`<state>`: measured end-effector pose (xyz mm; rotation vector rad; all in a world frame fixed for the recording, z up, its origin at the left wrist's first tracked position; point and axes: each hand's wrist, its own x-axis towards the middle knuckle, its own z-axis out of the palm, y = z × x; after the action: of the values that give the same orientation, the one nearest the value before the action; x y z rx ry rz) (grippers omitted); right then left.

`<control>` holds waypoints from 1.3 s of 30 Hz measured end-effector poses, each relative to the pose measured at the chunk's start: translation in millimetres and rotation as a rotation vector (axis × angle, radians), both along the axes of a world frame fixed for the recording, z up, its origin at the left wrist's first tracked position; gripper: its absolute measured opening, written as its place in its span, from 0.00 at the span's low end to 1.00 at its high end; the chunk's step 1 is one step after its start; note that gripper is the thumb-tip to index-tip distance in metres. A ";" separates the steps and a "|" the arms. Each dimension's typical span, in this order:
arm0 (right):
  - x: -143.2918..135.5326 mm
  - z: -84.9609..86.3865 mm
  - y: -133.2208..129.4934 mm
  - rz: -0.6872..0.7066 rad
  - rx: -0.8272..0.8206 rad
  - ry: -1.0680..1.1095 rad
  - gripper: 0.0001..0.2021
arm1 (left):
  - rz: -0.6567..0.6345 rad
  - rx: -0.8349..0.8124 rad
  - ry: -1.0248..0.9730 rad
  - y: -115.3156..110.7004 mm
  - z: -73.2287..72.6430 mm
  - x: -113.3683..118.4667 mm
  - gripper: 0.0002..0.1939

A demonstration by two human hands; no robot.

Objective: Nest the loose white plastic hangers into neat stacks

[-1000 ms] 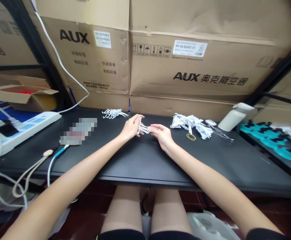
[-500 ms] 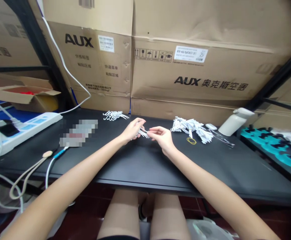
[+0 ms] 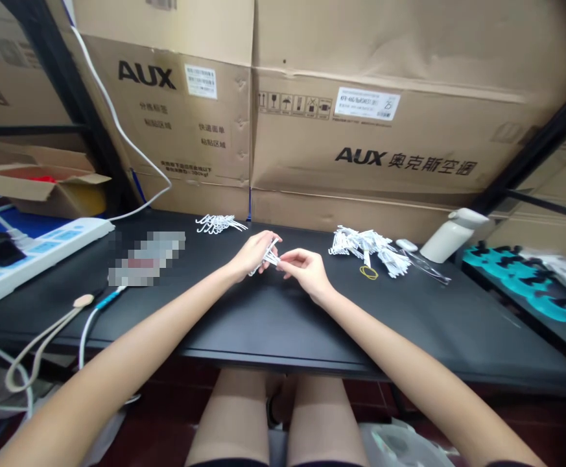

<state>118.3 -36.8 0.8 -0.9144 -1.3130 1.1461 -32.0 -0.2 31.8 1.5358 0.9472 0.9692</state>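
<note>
A small bunch of thin white hooks (image 3: pixel 270 257) is gripped in my left hand (image 3: pixel 253 253), the fingers curled round it above the middle of the black table. My right hand (image 3: pixel 305 269) pinches the right-hand ends of the bunch between thumb and fingertips. Behind my left hand lies a small pile of white hooks (image 3: pixel 218 224). To the right of my right hand is a larger heap of white hooks (image 3: pixel 370 246), with a yellow rubber band (image 3: pixel 369 273) at its front edge.
A power strip (image 3: pixel 44 256), a blurred-out object (image 3: pixel 149 259) and a strap (image 3: pixel 44 337) lie at the left. At the right are a white bottle (image 3: pixel 452 237), glasses (image 3: pixel 431 269) and teal parts (image 3: pixel 516 279). Cardboard (image 3: pixel 380 52) walls the back; the black table's (image 3: pixel 287 324) edge is above my legs.
The bunch of hooks is tilted differently, with more of it showing across my left fingers. My right hand has stayed at its ends. The whole view has shifted slightly.
</note>
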 end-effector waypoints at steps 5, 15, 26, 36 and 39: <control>-0.6 2.3 -1.5 0.016 -0.049 -0.038 0.16 | -0.017 -0.092 0.051 -3.7 2.7 2.8 0.11; 0.5 1.2 -1.1 -0.002 0.020 -0.020 0.17 | -0.142 -0.206 0.143 -3.1 5.2 0.6 0.14; 4.7 3.0 -9.9 0.060 0.232 -0.563 0.21 | -0.045 -0.112 0.037 -3.0 -1.2 3.9 0.17; 4.5 1.7 -8.4 0.133 0.296 -0.736 0.25 | -0.098 -0.141 0.050 -3.3 -2.1 1.8 0.22; 2.4 1.0 -9.5 0.137 0.271 -0.764 0.25 | -0.117 -0.081 0.084 -3.8 -3.6 2.4 0.23</control>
<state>120.7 -46.3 1.8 -1.1160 -2.1146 0.6957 -29.6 -4.0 28.2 1.5548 0.9330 0.7800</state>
